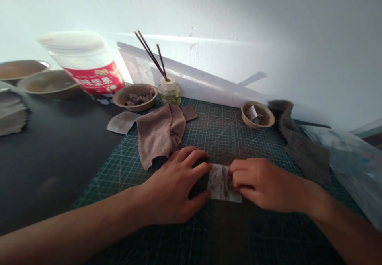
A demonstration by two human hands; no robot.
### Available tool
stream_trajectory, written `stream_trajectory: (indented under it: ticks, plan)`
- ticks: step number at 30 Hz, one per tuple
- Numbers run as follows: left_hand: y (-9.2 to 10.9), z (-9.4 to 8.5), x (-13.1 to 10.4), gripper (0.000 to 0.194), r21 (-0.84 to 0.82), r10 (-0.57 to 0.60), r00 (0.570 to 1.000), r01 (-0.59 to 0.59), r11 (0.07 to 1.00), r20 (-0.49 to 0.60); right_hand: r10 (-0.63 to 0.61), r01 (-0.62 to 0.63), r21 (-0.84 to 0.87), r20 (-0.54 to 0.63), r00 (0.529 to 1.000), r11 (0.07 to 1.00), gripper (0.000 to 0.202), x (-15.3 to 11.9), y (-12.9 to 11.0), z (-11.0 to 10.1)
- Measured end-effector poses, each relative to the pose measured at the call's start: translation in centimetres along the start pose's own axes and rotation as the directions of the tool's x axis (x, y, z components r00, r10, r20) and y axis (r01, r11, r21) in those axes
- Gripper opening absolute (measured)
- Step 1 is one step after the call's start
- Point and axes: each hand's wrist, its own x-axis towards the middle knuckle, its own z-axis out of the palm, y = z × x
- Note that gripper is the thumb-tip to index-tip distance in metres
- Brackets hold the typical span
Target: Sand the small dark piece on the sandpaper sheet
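A small whitish patch with brown streaks (221,181) lies flat on the green cutting mat (119,177). Along its left edge, my left hand (179,185) rests with its fingers spread, fingertips and thumb touching the patch. My right hand (262,183) has its fingers curled together at the patch's right side; whatever is between those fingertips is hidden. Beyond my left hand lies a crumpled brownish cloth (158,131).
Behind stand a bowl of small scraps (135,105), a reed diffuser (169,92), a red-labelled tub (89,70) and a smaller bowl (250,125). A dark cloth strip (304,151) and clear plastic (352,157) lie at right. Metal bowls (50,84) stand at left.
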Motion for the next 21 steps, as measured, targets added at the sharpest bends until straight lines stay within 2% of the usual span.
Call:
stream_trajectory:
  ticks: [1,3,5,7,11,18,21]
  plan:
    - [0.0,0.0,0.0,0.044,-0.003,0.004,1.0,-0.004,1.0,-0.003,-0.041,0.041,0.017,0.019,0.999,0.999,0.015,-0.1,-0.1,0.1]
    - [0.0,0.1,0.1,0.044,-0.002,0.005,1.0,-0.005,1.0,-0.005,-0.07,0.071,0.013,-0.042,0.997,0.997,0.014,0.1,-0.3,0.7]
    - [0.0,0.1,0.1,0.044,0.003,0.0,1.0,0.0,1.0,-0.002,-0.022,0.022,0.001,-0.145,0.989,1.0,0.014,0.3,0.0,1.1]
    - [-0.1,0.1,0.2,0.045,0.007,-0.005,1.0,0.005,1.0,-0.001,0.03,-0.028,0.012,-0.174,0.984,1.0,0.015,0.5,0.5,1.1]
    - [-0.2,0.2,0.1,0.047,-0.003,-0.008,1.0,0.008,1.0,0.005,0.028,-0.03,-0.023,-0.091,0.995,0.999,0.014,-0.1,1.0,0.4]
    - [-0.1,0.1,0.0,0.047,-0.012,-0.025,1.0,0.025,1.0,0.012,0.049,-0.049,0.0,-0.072,0.996,0.999,0.015,-0.7,0.6,0.1]
    - [0.0,0.0,0.0,0.045,-0.016,-0.023,1.0,0.024,1.0,0.007,0.013,-0.015,-0.041,-0.056,0.998,0.999,0.015,-0.6,0.1,0.5]
